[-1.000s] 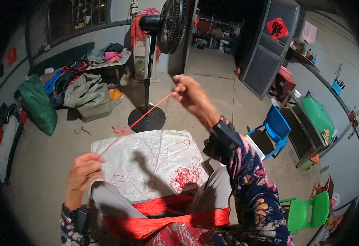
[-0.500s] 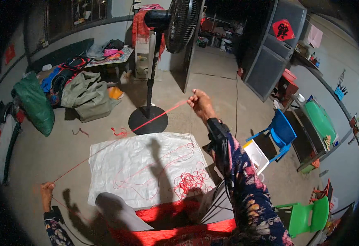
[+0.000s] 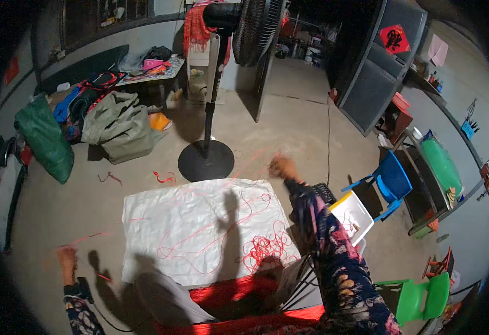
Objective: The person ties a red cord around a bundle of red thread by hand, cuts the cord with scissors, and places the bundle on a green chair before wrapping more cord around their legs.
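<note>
At the far left, my left hand (image 3: 67,260) is closed, with thin red cord (image 3: 91,237) running out of it; the hand is slightly blurred. My right hand (image 3: 283,167) is held out past the far edge of the white sheet (image 3: 144,223), fingers curled and smeared by motion, with faint red cord at its fingertips. Between the hands the cord shows only as broken, blurred streaks. A tangled pile of red cord (image 3: 264,252) lies on the sheet's near right part, with loose loops spread across the middle. Bundled red strands (image 3: 222,291) lie across by my legs.
Beyond the sheet stands a black pedestal fan (image 3: 206,161). Red cord scraps (image 3: 164,177) lie on the floor. To the right are a white stool (image 3: 353,216), a blue chair (image 3: 392,181) and a green chair (image 3: 423,296). A green sack (image 3: 44,139) and piled bags (image 3: 119,127) stand left.
My right hand has swung down and slightly right, toward the sheet. The cord, stretched straight between both hands before, is now blurred and broken up. My left hand has hardly moved.
</note>
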